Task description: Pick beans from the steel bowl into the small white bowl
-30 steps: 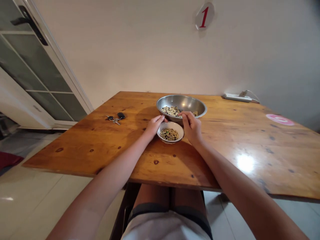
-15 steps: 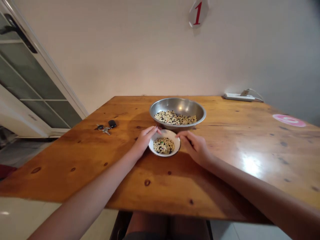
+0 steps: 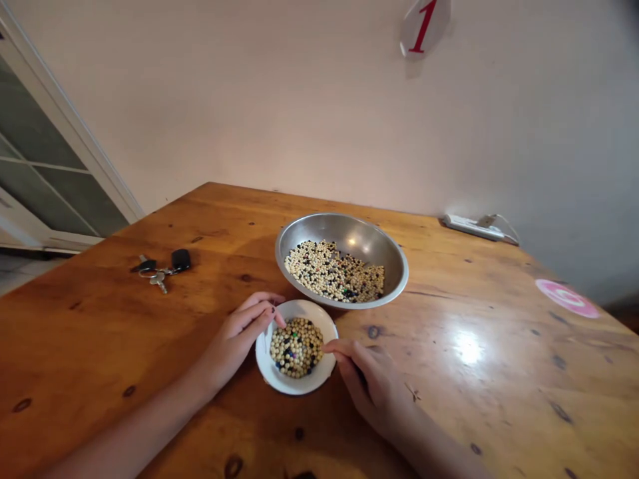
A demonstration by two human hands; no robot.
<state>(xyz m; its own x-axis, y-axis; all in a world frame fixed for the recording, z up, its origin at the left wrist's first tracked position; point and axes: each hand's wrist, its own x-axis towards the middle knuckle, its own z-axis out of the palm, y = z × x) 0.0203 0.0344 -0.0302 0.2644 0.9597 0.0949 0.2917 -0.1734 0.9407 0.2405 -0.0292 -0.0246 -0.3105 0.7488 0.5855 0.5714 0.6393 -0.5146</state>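
Observation:
A small white bowl (image 3: 295, 388) sits on the wooden table, partly filled with small round beads (image 3: 297, 349), mostly cream and black, with a green and a purple one among them. My left hand (image 3: 244, 332) grips the bowl's left rim, its fingertips over the inside edge. On the opposite side, my right hand (image 3: 372, 376) has its index fingertip over the rim by the beads, the thumb outside and the other fingers curled under. Just behind the bowl stands a large steel basin (image 3: 372, 241) holding many more such beads (image 3: 334, 269).
Keys (image 3: 158, 274) with a black fob lie on the table (image 3: 124, 339) at the left. A white power strip (image 3: 474, 226) with a cord lies by the wall at the back right. A pink round sticker (image 3: 566, 297) is on the right side.
My view has come closer to the table and turned slightly, so the bowl and basin look larger. The right index finger now reaches further inside the bowl's rim.

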